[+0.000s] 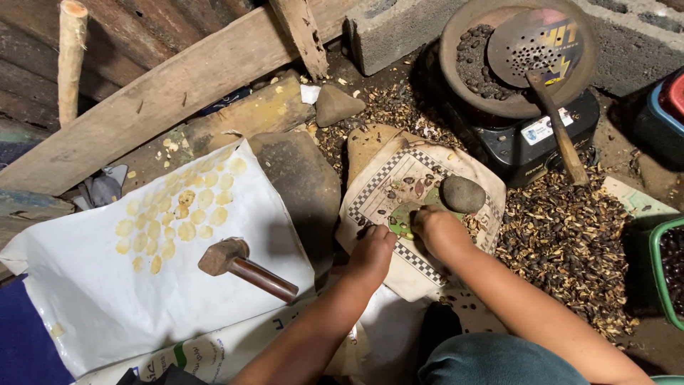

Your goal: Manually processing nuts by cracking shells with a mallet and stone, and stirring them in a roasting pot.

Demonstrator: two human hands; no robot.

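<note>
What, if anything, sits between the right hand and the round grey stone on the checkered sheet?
Nothing visible does. The right hand rests on the checkered sheet just below and left of the round grey stone, with only scattered dark seeds nearby, off to the stone's left.

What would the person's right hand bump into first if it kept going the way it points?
Probably the rounded grey stone, lying just beyond the right hand on the checkered sheet; depth is hard to judge.

Dirt floor (pixel 627 153) w/ husk litter at right. Rough wooden planks (pixel 164 93) lean across far left, grey concrete blocks (pixel 399 32) far centre & right. Dim, warm light; dark corners.
</note>
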